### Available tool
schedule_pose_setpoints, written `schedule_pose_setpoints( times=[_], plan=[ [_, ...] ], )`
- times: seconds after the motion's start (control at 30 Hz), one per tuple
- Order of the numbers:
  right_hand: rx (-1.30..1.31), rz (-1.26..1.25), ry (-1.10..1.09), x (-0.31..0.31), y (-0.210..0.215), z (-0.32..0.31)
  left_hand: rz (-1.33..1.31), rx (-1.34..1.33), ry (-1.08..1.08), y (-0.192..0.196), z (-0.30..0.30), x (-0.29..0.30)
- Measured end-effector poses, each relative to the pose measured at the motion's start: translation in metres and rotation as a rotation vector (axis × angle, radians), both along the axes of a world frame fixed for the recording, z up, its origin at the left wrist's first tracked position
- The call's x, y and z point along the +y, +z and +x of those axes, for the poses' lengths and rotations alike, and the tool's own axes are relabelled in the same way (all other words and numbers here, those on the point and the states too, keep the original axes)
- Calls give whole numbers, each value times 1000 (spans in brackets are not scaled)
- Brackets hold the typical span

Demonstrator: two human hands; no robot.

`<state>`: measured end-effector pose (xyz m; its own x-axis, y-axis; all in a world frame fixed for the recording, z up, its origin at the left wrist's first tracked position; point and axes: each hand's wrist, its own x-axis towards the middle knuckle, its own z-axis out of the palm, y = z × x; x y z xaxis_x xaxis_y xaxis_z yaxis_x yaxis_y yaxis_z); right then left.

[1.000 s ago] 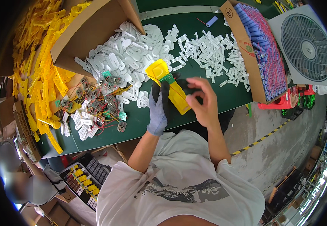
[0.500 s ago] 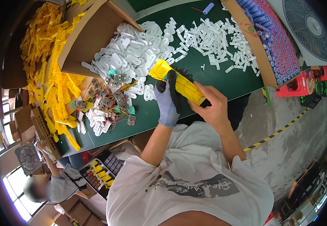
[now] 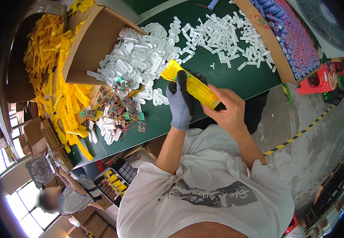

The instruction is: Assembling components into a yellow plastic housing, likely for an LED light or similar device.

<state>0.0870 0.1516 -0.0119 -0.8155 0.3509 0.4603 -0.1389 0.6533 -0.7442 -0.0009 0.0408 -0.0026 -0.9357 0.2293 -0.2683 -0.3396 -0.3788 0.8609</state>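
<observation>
A long yellow plastic housing [image 3: 199, 89] is held slantwise between my hands above the table's near edge, with a thin red wire along it. My left hand [image 3: 180, 95], in a grey-and-black glove, is closed around its middle, thumb on top and dark fingertips showing on the far side. Bare, my right hand [image 3: 228, 109] pinches the lower right end between thumb and fingers. Beyond the housing lies a heap of white oval plastic covers [image 3: 140, 55]. Small circuit boards with coloured wires [image 3: 120, 105] are piled left of my gloved hand.
Yellow housings [image 3: 71, 99] pile up at the left beside an open cardboard box [image 3: 86, 47]. Small white brackets [image 3: 223, 37] are scattered over the green table [image 3: 255, 81]. A carton of blue cylindrical cells [image 3: 289, 43] and a fan [image 3: 326, 20] stand at the far right. Another person [image 3: 74, 194] sits lower left.
The view has shifted slightly, so the surroundings sit a little differently. Both hands keep their hold on the yellow housing, which has turned slightly. The other person's arm has moved.
</observation>
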Motion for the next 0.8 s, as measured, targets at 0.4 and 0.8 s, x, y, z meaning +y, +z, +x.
schedule_pose_setpoints(
  times=[0.4,0.8],
  plan=[
    [-175,96,290,79,-4,-6,-1240,1231,-517,38,-5,-5],
    [-164,122,449,88,-6,-9,-940,1177,-511,1,-15,-33]
  ],
)
